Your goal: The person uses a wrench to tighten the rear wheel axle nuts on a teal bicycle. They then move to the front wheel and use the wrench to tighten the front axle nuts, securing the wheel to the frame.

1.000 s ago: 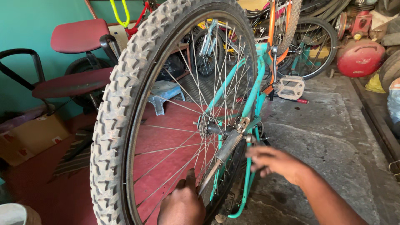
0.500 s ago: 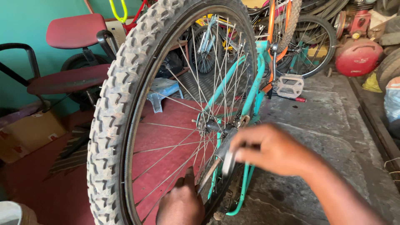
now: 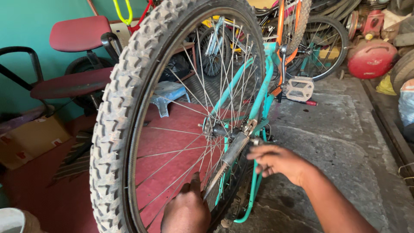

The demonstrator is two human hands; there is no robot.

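Working at the hub (image 3: 215, 129) of an upturned teal bicycle's knobby wheel (image 3: 125, 108).
My left hand (image 3: 186, 211) grips a grey metal stay (image 3: 230, 155) low by the spokes; my right hand (image 3: 278, 162), blurred, fingers loosely curled, reaches the axle end just beside it. Beyond them: pedal (image 3: 299, 88), red chair (image 3: 73, 56).

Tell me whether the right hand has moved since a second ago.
Yes. The right hand went up toward the wheel hub, then dropped back a little; it now sits just right of the teal frame.
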